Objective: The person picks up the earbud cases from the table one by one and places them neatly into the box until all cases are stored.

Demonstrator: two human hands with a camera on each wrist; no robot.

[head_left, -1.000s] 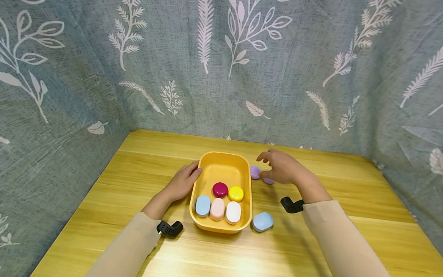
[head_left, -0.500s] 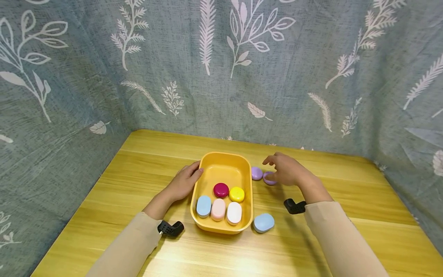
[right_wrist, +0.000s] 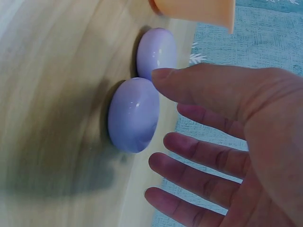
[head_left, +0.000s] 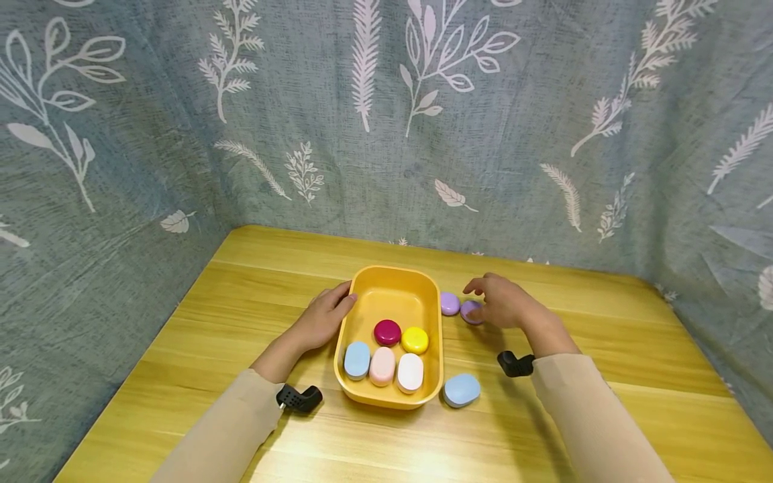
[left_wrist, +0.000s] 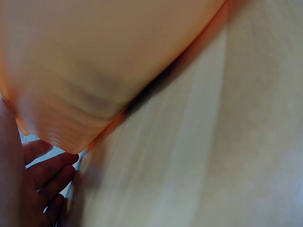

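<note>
A yellow-orange bin (head_left: pixel 395 282) stands mid-table, with my left hand (head_left: pixel 324 316) holding its left side, thumb at the rim and fingers along the outer wall. In the left wrist view the fingers (left_wrist: pixel 54 172) reach the bin's far corner. Two glossy purple rounded pieces (right_wrist: pixel 135 116) lie side by side just right of the bin. My right hand (head_left: pixel 502 302) is over the nearer-to-me one, its thumb tip overlapping it in the head view. In the right wrist view the fingers are spread and loosely bent, with nothing between them.
Inside the bin are a magenta round piece (head_left: pixel 387 333), a yellow round piece (head_left: pixel 415 340), and blue (head_left: pixel 357 360), pink (head_left: pixel 382 366) and white (head_left: pixel 410 373) oval pieces. Another blue oval piece (head_left: pixel 461 390) lies beside its near right corner. A patterned curtain (head_left: pixel 386 168) backs the table.
My right hand has moved a little to the right and toward me, uncovering more of the right purple piece. My left hand stays at the bin, whose contents look the same.
</note>
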